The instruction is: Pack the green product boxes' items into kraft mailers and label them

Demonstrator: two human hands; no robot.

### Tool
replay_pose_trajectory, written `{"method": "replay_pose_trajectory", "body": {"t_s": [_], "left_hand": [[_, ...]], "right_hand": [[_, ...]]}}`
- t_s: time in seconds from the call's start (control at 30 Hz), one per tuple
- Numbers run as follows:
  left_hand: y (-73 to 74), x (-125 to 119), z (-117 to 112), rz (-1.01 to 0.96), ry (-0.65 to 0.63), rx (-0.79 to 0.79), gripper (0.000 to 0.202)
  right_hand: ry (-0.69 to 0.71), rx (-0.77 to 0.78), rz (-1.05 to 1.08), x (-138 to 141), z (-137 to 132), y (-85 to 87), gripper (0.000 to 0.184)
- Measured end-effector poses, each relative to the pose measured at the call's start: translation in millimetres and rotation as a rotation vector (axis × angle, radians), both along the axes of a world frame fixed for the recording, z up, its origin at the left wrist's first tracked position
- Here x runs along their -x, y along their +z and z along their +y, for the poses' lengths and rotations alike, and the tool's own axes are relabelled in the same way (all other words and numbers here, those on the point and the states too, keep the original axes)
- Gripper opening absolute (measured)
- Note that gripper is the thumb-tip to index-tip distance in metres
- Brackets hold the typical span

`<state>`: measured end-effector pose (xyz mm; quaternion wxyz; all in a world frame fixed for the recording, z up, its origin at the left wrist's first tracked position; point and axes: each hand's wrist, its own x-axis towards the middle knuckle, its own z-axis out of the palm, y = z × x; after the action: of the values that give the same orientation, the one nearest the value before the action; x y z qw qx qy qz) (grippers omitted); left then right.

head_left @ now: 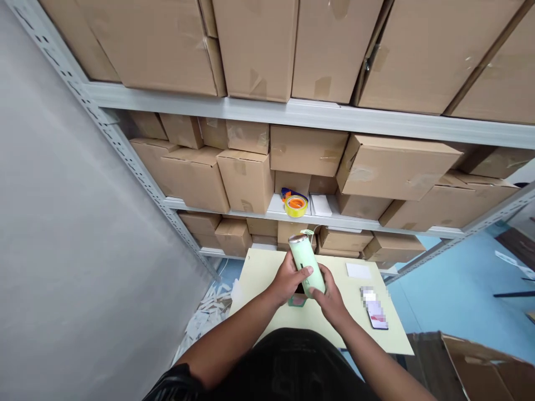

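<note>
A mint-green bottle [307, 263] with a shiny metal rim and a small green strap at its top is held tilted above the table. My left hand [288, 277] grips it from the left, thumb across its front. From the right, my right hand [330, 295] is closed around its lower part. Behind and below the bottle, a small green box [297, 301] with a dark inside rests on the table, partly hidden by the hands and bottle.
The pale table [267, 273] carries a phone [375, 309] and a white card [358, 270] at the right. Beyond it, shelves hold cardboard boxes [246, 178] and a yellow tape roll [296, 205]. Paper scraps [204, 312] lie left; an open carton [485, 362] stands at lower right.
</note>
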<state>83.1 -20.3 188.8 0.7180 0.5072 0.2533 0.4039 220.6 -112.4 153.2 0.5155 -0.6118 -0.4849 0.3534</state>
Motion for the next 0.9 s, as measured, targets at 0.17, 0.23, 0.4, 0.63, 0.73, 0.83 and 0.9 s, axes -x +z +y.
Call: {"method": "replay_pose_trajectory", "body": {"t_s": [0.17, 0.23, 0.4, 0.63, 0.73, 0.83, 0.9], "left_hand": [[-0.9, 32.4, 7.0, 0.075, -0.108, -0.115, 0.068], [-2.4, 40.6, 7.0, 0.124, -0.137, -0.132, 0.061], [-9.2, 53.5, 9.4, 0.077, -0.062, -0.011, 0.066], [-17.2, 53.9, 14.5, 0.013, -0.04, 0.024, 0.061], [-26.2, 49.1, 7.8, 0.108, -0.063, 0.078, 0.065], [-31.8, 45.5, 7.5, 0.156, -0.106, 0.08, 0.068], [-30.6, 42.9, 11.1, 0.16, -0.165, 0.025, 0.071]], "right_hand": [[-0.103, -0.034, -0.162, 30.7, 3.9, 1.9, 0.062], [-0.183, -0.115, -0.335, 39.0, 4.6, 0.2, 0.059], [-0.281, -0.195, -0.508, 50.2, 4.6, 5.4, 0.057], [-0.176, 0.099, -0.234, 62.5, 2.6, 23.8, 0.057], [-0.228, 0.086, -0.282, 63.0, -0.1, 18.8, 0.061], [-0.139, 0.057, -0.207, 42.4, 0.3, 19.8, 0.059], [-0.105, 0.012, -0.069, 18.5, 6.1, 29.3, 0.062]]}}
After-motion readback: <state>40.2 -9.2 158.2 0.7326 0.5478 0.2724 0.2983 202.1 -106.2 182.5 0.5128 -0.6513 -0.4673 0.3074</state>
